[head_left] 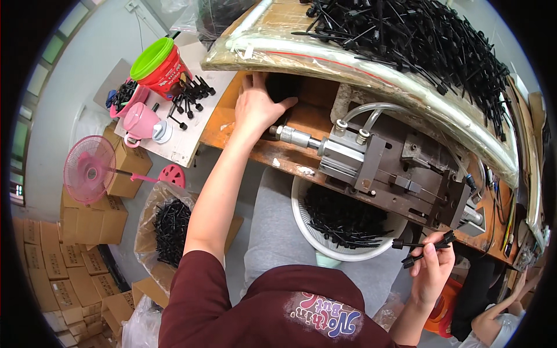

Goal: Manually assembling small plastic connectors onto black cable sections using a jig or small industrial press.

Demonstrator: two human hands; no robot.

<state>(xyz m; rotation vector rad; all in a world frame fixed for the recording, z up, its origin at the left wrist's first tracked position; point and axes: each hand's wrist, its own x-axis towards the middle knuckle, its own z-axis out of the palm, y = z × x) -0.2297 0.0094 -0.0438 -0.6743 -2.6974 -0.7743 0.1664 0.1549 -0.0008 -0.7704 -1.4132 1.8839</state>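
Observation:
My left hand point(258, 107) reaches under the front edge of a raised shelf, thumb and fingers spread beside a dark round thing point(282, 86) whose kind I cannot make out. Between the fingers and thumb of my right hand point(432, 269) are a few thin black plastic rods with knobbed ends point(419, 246). This hand is at the right, in front of the bench-top machine point(400, 168), which has a metal cylinder and clear air hoses. A white basket point(299, 206) filled with similar black rods point(345, 214) sits below the bench edge, by my legs.
On the raised shelf point(348, 75) lies a large heap of black rods point(412, 43). The left table point(180, 148) carries a red bucket point(165, 72), a pink jug point(141, 120) and more rods. A pink fan point(91, 172), cartons point(96, 220) and a bag-lined box point(145, 232) stand left. Another person's arm point(502, 310) appears lower right.

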